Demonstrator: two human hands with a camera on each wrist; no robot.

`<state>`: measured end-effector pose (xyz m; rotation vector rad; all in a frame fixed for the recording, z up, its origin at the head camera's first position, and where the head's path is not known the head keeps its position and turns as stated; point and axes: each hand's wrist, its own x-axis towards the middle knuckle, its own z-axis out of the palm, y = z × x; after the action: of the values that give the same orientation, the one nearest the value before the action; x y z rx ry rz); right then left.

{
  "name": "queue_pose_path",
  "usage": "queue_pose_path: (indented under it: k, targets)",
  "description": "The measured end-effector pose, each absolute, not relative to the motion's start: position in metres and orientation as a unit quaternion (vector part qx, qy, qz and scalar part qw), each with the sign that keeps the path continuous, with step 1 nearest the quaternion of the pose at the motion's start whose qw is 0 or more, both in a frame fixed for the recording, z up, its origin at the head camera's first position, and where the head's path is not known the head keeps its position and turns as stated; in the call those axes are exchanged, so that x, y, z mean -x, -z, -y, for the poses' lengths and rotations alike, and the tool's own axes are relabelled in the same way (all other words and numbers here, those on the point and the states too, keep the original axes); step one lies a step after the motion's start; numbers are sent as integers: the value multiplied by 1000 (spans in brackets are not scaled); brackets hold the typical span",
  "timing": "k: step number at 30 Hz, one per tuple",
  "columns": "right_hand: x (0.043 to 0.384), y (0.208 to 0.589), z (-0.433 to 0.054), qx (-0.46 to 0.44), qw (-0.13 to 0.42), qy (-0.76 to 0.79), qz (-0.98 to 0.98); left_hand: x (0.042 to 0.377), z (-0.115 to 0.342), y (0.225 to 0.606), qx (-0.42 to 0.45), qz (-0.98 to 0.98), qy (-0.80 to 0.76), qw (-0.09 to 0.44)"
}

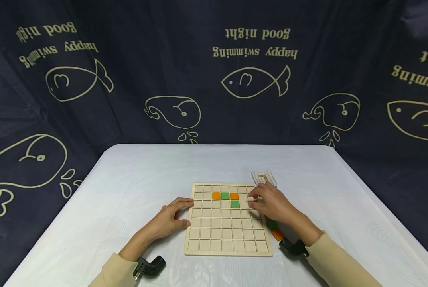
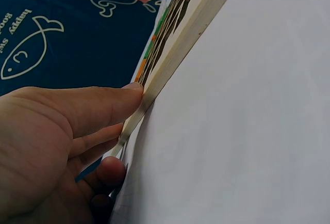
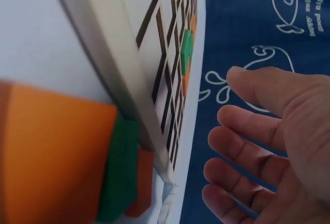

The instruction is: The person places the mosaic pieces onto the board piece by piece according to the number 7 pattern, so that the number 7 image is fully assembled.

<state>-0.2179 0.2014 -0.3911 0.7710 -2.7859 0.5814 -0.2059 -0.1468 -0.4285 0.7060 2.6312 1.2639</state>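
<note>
A square wooden grid board [image 1: 215, 253] lies on the white table. In its upper rows sit an orange tile [image 1: 216, 195], a green tile [image 1: 225, 195], another orange tile [image 1: 234, 196] and, below that one, a second green tile [image 1: 235, 204]. My left hand [image 1: 170, 219] rests against the board's left edge, thumb and fingertips touching the rim. Above the board's right side hovers my right hand [image 1: 273, 202]; its fingers are loosely bent, with nothing between them in the right wrist view. Beneath the right forearm lie loose tiles, a green one [image 1: 272, 224] and an orange one [image 1: 277, 234] among them.
Behind the right hand, a small card [image 1: 263, 177] printed with a grid and coloured squares lies beyond the board's upper right corner, partly hidden. A dark curtain [image 1: 214, 119] with fish and whale drawings hangs behind the table [image 1: 156, 167].
</note>
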Motion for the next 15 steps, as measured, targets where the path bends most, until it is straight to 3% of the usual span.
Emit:
queue_pose_path:
  k: [15]
  targets:
    - [211, 396, -218, -226, 86, -201, 949, 206, 146, 428, -229, -877, -418, 67]
